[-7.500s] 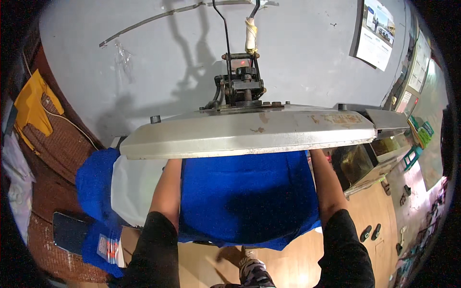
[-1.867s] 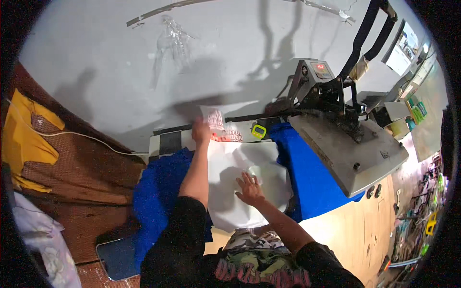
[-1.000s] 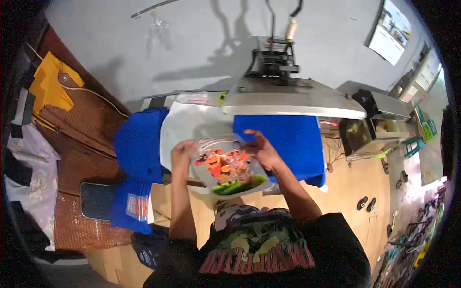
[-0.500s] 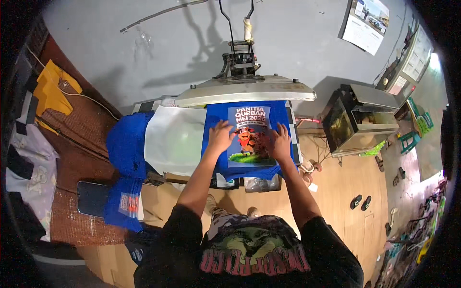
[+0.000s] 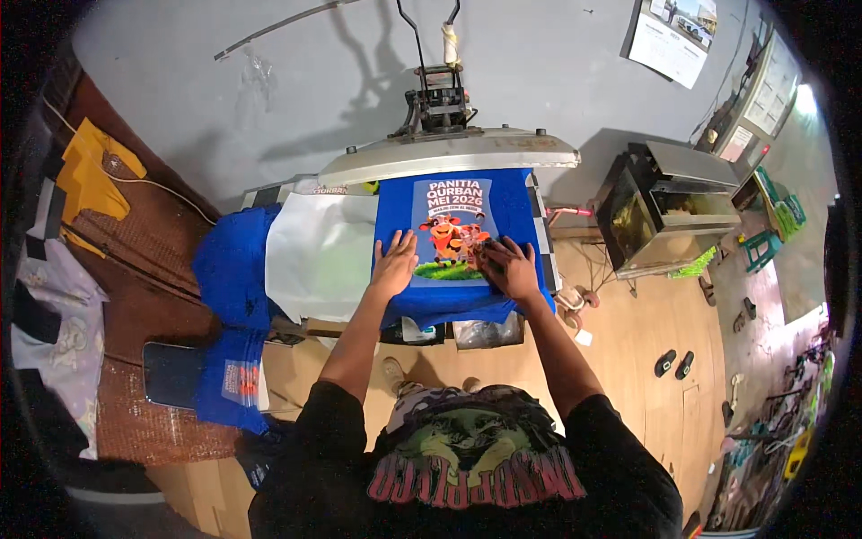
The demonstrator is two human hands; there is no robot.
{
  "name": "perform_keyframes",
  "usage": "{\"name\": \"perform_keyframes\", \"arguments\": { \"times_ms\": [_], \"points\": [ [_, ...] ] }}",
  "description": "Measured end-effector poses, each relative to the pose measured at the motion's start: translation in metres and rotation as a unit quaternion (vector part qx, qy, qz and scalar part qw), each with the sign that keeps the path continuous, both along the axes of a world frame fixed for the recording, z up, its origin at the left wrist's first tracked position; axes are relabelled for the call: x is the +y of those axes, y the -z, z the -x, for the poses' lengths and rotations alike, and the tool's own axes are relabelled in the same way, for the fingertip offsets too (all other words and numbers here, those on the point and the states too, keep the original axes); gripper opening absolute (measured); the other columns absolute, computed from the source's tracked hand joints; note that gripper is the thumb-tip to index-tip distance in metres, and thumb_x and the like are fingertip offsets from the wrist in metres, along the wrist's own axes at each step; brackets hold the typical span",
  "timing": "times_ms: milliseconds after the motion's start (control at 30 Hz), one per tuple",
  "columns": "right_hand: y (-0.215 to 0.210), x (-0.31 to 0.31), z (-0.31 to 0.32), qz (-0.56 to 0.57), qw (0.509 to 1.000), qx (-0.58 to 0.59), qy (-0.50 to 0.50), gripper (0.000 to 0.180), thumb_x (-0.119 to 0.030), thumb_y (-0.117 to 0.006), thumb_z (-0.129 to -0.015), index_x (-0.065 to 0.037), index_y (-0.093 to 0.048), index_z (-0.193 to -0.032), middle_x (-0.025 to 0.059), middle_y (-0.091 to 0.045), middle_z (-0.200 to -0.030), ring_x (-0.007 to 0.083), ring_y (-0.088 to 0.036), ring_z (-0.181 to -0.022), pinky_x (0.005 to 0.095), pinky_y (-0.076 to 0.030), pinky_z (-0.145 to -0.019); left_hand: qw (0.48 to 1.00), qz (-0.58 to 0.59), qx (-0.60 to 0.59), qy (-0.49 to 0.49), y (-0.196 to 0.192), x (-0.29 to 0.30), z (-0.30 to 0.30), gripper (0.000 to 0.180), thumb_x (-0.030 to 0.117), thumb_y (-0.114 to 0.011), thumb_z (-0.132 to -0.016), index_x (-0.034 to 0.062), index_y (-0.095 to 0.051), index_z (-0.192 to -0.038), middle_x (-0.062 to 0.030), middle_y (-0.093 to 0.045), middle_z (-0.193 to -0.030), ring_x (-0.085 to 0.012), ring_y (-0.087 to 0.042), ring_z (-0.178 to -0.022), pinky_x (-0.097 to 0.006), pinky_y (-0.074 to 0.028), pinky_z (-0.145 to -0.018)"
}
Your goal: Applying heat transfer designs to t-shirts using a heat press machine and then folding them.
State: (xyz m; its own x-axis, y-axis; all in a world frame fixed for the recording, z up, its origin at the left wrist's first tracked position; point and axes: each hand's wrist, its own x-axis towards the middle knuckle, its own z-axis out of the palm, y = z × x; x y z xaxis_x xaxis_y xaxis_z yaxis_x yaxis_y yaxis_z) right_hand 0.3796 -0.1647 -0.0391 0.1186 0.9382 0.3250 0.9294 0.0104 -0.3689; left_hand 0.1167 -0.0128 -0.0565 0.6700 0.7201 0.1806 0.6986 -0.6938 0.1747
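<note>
A blue shirt is spread over the bed of a heat press. On it lies a clear transfer film printed with white lettering, cartoon cows and green grass. My left hand rests flat by the film's left edge, fingers out, holding nothing. My right hand bears down on the film's lower right part with its fingers stretched and a little bent, covering some of the picture. Left of the shirt, a pale sheet overlaps more blue cloth.
The press's upper plate stands behind the shirt, under its long handles. On the right is a glass tank. A folded blue shirt with prints lies at lower left beside a dark panel. Sandals lie on the wooden floor.
Both hands have come down a little toward me and onto the shirt. My left hand has moved off the film's edge to the left. The view has shifted slightly.
</note>
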Motion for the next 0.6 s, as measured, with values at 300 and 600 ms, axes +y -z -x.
{"name": "perform_keyframes", "arguments": {
  "times_ms": [300, 600],
  "points": [
    [0.009, -0.016, -0.028, -0.010, 0.999, 0.010, -0.039, 0.038, -0.034, -0.060, -0.089, -0.018, -0.065, -0.123, 0.0016, -0.057, -0.136, 0.0260, -0.044, -0.134, 0.0511, -0.028, -0.111, 0.997, -0.007, -0.047, 0.067, -0.003, -0.018, 0.026, 0.047, 0.024, -0.047, -0.098, 0.0022, -0.045, -0.140, -0.0120, -0.038, -0.152, -0.0282, -0.029, -0.143, -0.047, -0.020, -0.116],
    [0.012, -0.016, -0.022, -0.029, 0.999, -0.017, -0.019, 0.037, -0.028, -0.062, -0.088, -0.015, -0.065, -0.123, 0.0006, -0.059, -0.134, 0.0234, -0.046, -0.132, 0.0467, -0.031, -0.111, 0.996, -0.022, -0.043, 0.077, -0.004, -0.026, 0.029, 0.047, 0.021, -0.049, -0.096, 0.0006, -0.047, -0.138, -0.0130, -0.040, -0.150, -0.0284, -0.035, -0.140, -0.046, -0.023, -0.115]
  ]
}}
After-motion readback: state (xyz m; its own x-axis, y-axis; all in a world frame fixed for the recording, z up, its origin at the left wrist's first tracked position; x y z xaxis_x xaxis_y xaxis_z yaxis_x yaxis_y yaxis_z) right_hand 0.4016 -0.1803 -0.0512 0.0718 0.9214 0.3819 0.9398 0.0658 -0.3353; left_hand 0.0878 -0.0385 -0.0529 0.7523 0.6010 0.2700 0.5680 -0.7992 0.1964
